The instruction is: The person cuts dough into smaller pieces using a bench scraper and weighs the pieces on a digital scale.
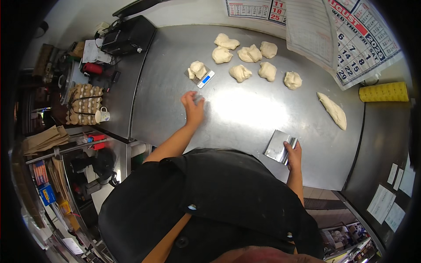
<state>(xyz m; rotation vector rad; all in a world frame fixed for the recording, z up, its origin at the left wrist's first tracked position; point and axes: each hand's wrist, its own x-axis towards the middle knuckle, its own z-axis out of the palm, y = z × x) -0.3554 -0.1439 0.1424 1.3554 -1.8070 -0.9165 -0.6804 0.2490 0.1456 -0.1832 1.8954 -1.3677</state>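
My left hand (194,107) hovers over the steel worktop (171,125) with its fingers apart and nothing in them. Just beyond it stands a small digital kitchen scale (206,80), its display lit blue, carrying a lump of dough (198,69) with a smaller piece against it. In my right hand (293,153) is a metal bench scraper (277,145), gripped by its rolled handle near the front edge. Several dough portions (240,73) lie on the steel behind and right of the scale. A long strip of dough (333,111) rests apart at the right.
A black machine (131,36) stands at the back left. Trays of eggs (84,105) and a mug (103,115) sit on the left side counter. Wall calendars (358,42) hang over the back right edge, near a yellow cylinder (383,92).
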